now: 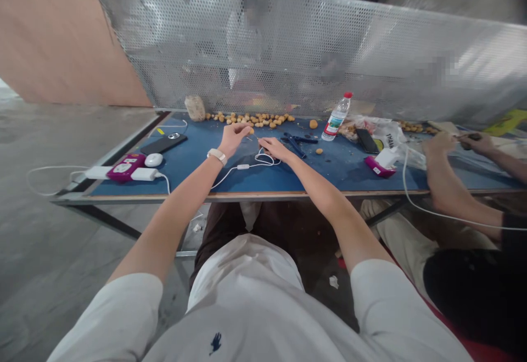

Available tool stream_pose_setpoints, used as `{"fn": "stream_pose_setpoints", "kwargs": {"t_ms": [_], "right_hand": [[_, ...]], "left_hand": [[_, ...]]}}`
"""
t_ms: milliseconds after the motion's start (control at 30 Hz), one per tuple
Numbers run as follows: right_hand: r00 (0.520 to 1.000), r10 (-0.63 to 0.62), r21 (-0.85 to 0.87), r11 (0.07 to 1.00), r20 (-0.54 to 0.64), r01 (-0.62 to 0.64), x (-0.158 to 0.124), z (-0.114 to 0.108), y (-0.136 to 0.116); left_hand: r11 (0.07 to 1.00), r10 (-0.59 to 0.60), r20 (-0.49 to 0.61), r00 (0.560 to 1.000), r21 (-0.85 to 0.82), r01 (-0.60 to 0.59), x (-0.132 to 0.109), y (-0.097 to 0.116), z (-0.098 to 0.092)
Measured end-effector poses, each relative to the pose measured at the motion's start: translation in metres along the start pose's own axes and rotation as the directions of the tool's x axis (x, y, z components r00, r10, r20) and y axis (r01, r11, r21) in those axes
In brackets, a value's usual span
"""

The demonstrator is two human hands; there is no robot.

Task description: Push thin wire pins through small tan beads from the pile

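1. While your left hand [234, 138] pinches above the blue-topped table [197, 178], its grip looks closed, on something too thin to tell.
2. Your right hand [274, 149], fingers curled, rests just beside dark-blue long-handled pliers [294, 139]; grip unclear.
3. Round golden-brown nuggets [251, 119] lie in a loose row along the far edge, one stray nearer you.

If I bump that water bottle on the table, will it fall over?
Probably, yes. The clear plastic water bottle is tall and narrow and stands on a small base, so a bump could tip it. Its round sides mean it would likely roll across the blue table top after falling. The thin plastic would probably survive the fall without breaking.
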State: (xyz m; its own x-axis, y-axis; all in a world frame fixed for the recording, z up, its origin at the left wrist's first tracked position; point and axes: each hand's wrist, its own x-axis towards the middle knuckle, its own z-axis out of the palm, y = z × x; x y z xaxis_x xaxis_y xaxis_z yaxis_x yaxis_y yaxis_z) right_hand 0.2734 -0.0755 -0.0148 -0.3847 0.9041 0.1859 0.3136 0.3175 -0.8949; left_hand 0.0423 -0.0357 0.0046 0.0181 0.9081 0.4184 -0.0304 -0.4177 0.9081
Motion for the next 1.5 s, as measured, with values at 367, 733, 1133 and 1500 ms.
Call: {"fn": "stream_pose_setpoints", "kwargs": {"t_ms": [367,733,1133,1500], "right_hand": [[0.997,0.012,-0.042,0.999,-0.078,-0.016,0.008,0.004,0.006],[1.000,0.012,-0.013,1.000,-0.020,-0.012,0.005,0.003,0.003],[0.998,0.014,-0.035,0.999,-0.061,-0.016,0.007,0.002,0.006],[0.998,0.019,-0.009,1.000,-0.055,-0.020,0.002,0.003,-0.001]], "left_hand": [[0.999,-0.029,0.003,1.000,-0.035,0.029,0.008,-0.012,-0.003],[0.999,-0.009,0.002,1.000,-0.041,0.009,0.012,-0.017,-0.007],[0.998,0.026,0.004,1.000,-0.049,-0.026,0.017,-0.028,-0.007],[0.998,0.056,-0.004,0.998,-0.029,-0.056,0.017,-0.032,-0.008]]}}
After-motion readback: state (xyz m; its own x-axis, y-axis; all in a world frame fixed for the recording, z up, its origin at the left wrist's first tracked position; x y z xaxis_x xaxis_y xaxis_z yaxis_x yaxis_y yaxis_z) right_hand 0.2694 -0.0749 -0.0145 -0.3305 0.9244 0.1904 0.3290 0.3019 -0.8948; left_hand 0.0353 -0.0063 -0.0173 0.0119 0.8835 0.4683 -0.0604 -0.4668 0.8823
